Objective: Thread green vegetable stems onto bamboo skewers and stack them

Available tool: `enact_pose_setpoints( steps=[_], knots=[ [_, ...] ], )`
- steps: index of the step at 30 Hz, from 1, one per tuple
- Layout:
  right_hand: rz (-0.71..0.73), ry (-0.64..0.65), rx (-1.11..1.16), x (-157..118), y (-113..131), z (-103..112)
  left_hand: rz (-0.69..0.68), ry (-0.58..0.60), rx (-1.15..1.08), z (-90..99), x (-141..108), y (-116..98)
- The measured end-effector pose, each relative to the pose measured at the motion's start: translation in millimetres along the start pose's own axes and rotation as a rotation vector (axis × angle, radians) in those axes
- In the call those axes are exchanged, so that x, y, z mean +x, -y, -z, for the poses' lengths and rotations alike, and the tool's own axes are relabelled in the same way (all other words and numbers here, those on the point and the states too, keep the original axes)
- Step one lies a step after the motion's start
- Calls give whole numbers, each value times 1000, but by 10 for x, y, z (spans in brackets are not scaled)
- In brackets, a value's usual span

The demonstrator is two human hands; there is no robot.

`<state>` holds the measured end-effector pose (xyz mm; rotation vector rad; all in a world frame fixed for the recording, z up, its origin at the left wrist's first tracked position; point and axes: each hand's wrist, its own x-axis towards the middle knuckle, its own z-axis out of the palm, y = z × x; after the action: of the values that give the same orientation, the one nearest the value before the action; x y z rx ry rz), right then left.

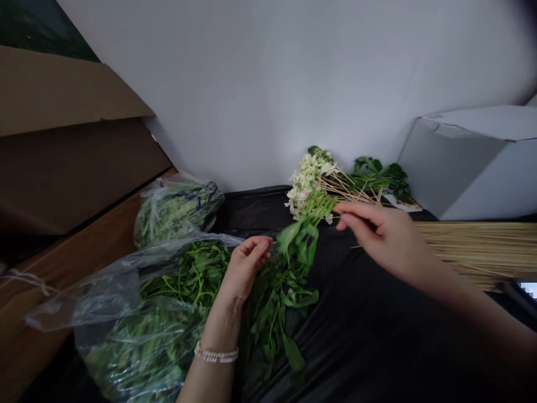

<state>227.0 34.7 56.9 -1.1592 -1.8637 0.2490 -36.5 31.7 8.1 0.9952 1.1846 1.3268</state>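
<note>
Your left hand (247,266): fingers curled together, any grip unclear; leafy bunch (298,240) near, at 3 o'clock. Bunch's long axis runs from leaves at 7 o'clock up to stem ends at 1 o'clock. Your right hand (388,235) nearer those ends: thumb and forefinger slightly apart, just beside them, contact unclear. Beyond bunch, pale flowers (308,170) at 11 o'clock from right fingers.

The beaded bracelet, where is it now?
In the head view, the bracelet circles the wrist of the left hand, low and left of centre, beside the clear bag of greens.
</note>
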Motion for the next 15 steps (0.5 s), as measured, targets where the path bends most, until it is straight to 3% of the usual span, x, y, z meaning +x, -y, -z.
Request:
enact_pose_setpoints(
  steps=[2, 4, 10, 15],
  knots=[
    [-18, -144, -35, 28, -31, 75, -40, -6, 192, 63, 26, -3],
    [-5, -186, -51, 37, -44, 108, -101, 21, 418, 111, 41, 14],
    [53, -132, -57, 24, -30, 50, -240, 55, 1038, 153, 45, 119],
    [61, -103, -43, 20, -23, 30, -244, 221, 1151, 113, 13, 128]
  ],
)
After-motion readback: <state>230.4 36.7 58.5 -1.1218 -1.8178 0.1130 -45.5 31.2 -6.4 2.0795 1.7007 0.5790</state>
